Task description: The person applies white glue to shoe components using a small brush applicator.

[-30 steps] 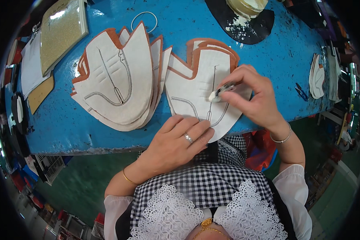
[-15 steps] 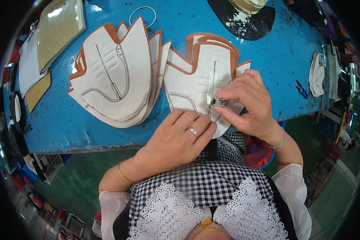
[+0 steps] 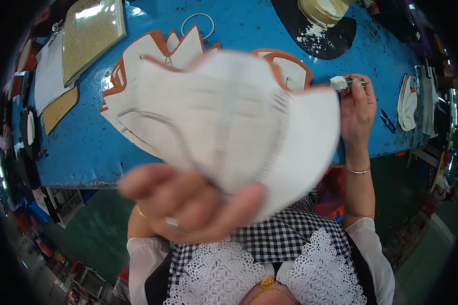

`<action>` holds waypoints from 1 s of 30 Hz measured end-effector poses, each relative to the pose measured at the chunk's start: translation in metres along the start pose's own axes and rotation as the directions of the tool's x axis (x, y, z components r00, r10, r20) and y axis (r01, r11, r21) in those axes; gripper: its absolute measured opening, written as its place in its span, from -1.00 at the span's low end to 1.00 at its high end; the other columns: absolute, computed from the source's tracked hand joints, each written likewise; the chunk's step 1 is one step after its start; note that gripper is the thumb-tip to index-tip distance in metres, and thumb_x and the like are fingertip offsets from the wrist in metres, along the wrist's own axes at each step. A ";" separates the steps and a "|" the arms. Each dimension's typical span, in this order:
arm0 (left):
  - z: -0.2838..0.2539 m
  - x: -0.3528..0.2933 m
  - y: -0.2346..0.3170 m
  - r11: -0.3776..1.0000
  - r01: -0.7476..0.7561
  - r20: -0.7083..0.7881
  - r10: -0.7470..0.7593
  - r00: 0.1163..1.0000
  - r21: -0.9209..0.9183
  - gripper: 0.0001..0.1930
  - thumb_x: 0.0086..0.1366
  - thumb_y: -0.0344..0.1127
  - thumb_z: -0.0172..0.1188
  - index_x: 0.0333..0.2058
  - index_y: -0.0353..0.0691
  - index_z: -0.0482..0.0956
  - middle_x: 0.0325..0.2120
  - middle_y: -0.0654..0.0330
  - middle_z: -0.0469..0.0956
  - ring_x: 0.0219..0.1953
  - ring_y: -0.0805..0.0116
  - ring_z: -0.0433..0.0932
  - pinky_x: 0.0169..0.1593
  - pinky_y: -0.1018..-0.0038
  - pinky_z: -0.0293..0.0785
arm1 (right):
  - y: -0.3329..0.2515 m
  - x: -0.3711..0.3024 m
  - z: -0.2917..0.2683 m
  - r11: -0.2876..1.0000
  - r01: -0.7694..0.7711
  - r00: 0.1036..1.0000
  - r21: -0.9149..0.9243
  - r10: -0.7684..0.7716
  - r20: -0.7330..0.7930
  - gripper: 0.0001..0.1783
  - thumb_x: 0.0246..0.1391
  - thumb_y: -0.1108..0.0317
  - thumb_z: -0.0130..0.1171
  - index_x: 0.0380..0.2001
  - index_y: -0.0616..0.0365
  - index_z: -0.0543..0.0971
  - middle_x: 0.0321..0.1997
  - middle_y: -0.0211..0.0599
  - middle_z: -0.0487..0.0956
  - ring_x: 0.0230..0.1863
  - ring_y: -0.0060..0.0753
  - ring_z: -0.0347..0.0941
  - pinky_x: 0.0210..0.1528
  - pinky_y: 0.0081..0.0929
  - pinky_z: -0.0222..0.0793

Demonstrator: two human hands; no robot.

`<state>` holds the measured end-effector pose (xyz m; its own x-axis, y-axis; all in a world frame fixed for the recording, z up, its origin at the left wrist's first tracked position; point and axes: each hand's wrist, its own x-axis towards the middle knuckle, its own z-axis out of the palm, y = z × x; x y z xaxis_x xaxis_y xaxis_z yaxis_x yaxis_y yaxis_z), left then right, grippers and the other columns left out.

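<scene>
Bench: blue, scuffed. Panel: white, stitched, one, raised above the bench, blurred from where I stand; left hand, fingers grasping its lower edge. Looks light and pliant, probably easily creased; best taken by the rim. White block, in a clip: pinched by right hand, fingers closed.

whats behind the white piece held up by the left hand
Around the white piece show parts of a left pile, orange-edged pieces farther right, and the blue table. The rest is covered; what lies there cannot be seen.
</scene>
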<state>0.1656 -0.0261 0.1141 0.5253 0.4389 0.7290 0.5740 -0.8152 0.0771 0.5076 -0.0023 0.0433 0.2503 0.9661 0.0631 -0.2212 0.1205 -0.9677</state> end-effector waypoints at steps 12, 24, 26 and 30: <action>0.036 -0.020 0.003 0.811 0.308 0.397 -0.102 0.912 -0.497 -0.63 -0.04 -0.22 0.47 -0.20 -0.11 0.68 -0.17 0.23 0.58 -0.17 0.22 0.54 -0.03 0.27 0.43 | -0.019 -0.025 0.058 0.790 0.132 0.964 -0.599 0.038 0.264 -0.82 0.05 0.39 0.36 -0.27 0.15 0.61 -0.29 -0.41 0.63 -0.31 -0.55 0.46 -0.07 -0.56 0.32; 0.054 -0.017 0.020 0.901 0.164 0.524 0.080 0.848 -0.403 -0.64 0.09 -0.24 0.33 -0.13 -0.24 0.62 -0.02 0.16 0.54 -0.05 0.21 0.52 0.00 0.26 0.45 | -0.010 0.002 0.068 0.316 0.531 0.847 -0.786 -0.215 0.485 -0.77 -0.10 0.34 0.45 -0.36 0.08 0.61 -0.51 -0.47 0.52 -0.42 -0.37 0.40 -0.13 -0.36 0.23; 0.053 -0.014 0.023 0.918 0.129 0.519 0.093 0.850 -0.375 -0.67 0.10 -0.33 0.25 -0.12 -0.26 0.61 -0.05 0.12 0.54 -0.07 0.20 0.54 -0.01 0.27 0.46 | -0.017 -0.007 0.072 0.308 0.653 0.756 -0.692 -0.210 0.620 -0.76 -0.12 0.34 0.46 -0.37 0.08 0.60 -0.48 -0.46 0.54 -0.40 -0.36 0.42 -0.13 -0.35 0.23; 0.056 -0.009 0.024 0.932 0.104 0.509 0.094 0.856 -0.348 -0.67 0.10 -0.38 0.19 -0.12 -0.28 0.60 -0.09 0.10 0.54 -0.10 0.20 0.55 -0.01 0.26 0.46 | -0.027 -0.023 0.071 0.458 0.583 0.779 -0.671 -0.081 0.622 -0.75 -0.12 0.37 0.46 -0.35 0.11 0.61 -0.41 -0.42 0.57 -0.36 -0.39 0.46 -0.13 -0.39 0.29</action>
<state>0.2101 -0.0287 0.0717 0.8234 0.4909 0.2847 0.3710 -0.8453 0.3846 0.4411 -0.0116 0.0854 -0.3732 0.8846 0.2796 0.6766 0.4657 -0.5703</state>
